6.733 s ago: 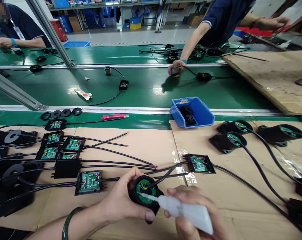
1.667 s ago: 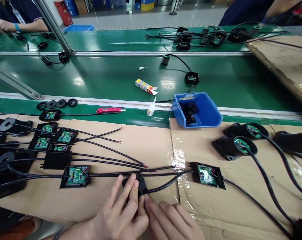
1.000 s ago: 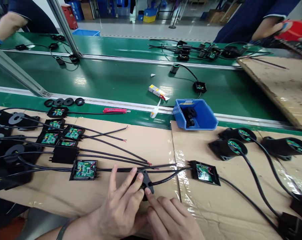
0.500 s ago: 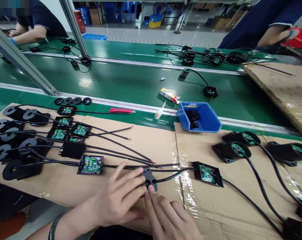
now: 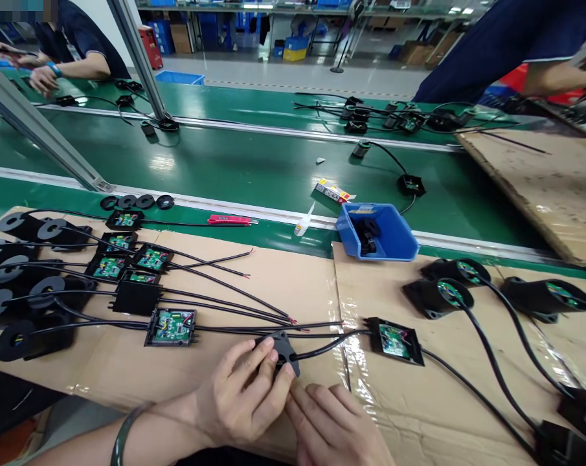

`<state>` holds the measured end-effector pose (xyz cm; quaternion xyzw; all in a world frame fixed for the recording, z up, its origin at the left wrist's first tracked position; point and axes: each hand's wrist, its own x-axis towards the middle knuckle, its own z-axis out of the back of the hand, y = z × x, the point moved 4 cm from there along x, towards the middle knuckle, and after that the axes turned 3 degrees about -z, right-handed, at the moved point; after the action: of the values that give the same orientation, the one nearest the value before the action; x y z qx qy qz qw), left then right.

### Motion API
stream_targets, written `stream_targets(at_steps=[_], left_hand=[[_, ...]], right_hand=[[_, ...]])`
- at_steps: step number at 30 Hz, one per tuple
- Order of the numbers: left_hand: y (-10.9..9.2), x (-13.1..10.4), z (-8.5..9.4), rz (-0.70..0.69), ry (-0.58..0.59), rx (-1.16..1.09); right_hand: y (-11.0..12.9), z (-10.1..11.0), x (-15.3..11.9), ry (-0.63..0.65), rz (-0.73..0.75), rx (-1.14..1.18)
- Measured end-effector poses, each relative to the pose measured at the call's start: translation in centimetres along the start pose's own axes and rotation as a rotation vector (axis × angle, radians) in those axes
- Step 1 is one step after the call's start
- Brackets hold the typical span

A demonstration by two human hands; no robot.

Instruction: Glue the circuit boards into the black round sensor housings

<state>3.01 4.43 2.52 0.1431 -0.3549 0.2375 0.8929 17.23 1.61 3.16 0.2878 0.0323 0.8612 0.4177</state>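
Observation:
A black round housing [image 5: 283, 353] with a flat grey rim is tilted up over the cardboard, in front of me. My left hand [image 5: 247, 395] is closed round its left side, fingertips on the rim. Curled in against its near edge, my right hand [image 5: 338, 424] has its fingers pressed together; its thumb is hidden. From the rim a black cable [image 5: 322, 349] runs right to an uncovered black box with a green circuit board [image 5: 394, 340]. Another such box [image 5: 171, 325] lies to the left of my hands.
Several black cylinders [image 5: 35, 340] and wired boxes crowd the cardboard [image 5: 234, 252] at left; more cylinders [image 5: 443, 294] stand at right. Farther back are a blue bin [image 5: 404, 243], a small white bottle [image 5: 303, 223] and a red cutter [image 5: 229, 221]. Two people work across the green bench [image 5: 254, 155].
My left fingers have curled in from a spread pose and grip the housing. The housing has tilted. My right fingertips have slid off its top to the near edge.

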Motion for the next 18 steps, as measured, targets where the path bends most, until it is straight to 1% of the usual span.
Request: stream_targets(at_steps=[3, 4, 5, 6, 8, 9, 11, 14, 16, 18], left_hand=[[-0.1, -0.2, 0.0, -0.009, 0.033, 0.002], [-0.2, -0.3, -0.1, -0.010, 0.041, 0.012], [-0.3, -0.3, -0.1, -0.006, 0.042, 0.020], [-0.4, -0.3, -0.1, 0.007, 0.037, 0.025], [-0.5, 0.0, -0.1, 0.044, 0.011, 0.026], [-0.5, 0.1, -0.2, 0.065, 0.003, 0.023], [-0.5, 0.4, -0.4, 0.110, -0.007, 0.011], [-0.3, 0.6, -0.5, 0.171, -0.002, -0.026], [-0.1, 0.3, -0.5, 0.202, 0.033, -0.048], [0.2, 0.0, -0.6, 0.220, 0.073, -0.067]], right_hand=[[-2.0, 1.9, 0.8, 0.124, -0.176, 0.349], [-2.8, 2.6, 0.9, 0.129, -0.247, 0.440], [-3.7, 3.3, 1.0, 0.104, -0.310, 0.489], [-4.6, 4.0, 0.9, 0.050, -0.359, 0.489], [-6.2, 5.1, 0.2, -0.071, -0.427, 0.385], [-7.0, 5.4, -0.3, -0.102, -0.446, 0.317], [-8.3, 5.7, -1.7, -0.123, -0.462, 0.189], [-10.4, 5.7, -4.4, -0.081, -0.493, -0.052], [-11.8, 5.5, -6.5, -0.026, -0.499, -0.232], [-13.1, 5.0, -8.5, 0.031, -0.498, -0.362]])
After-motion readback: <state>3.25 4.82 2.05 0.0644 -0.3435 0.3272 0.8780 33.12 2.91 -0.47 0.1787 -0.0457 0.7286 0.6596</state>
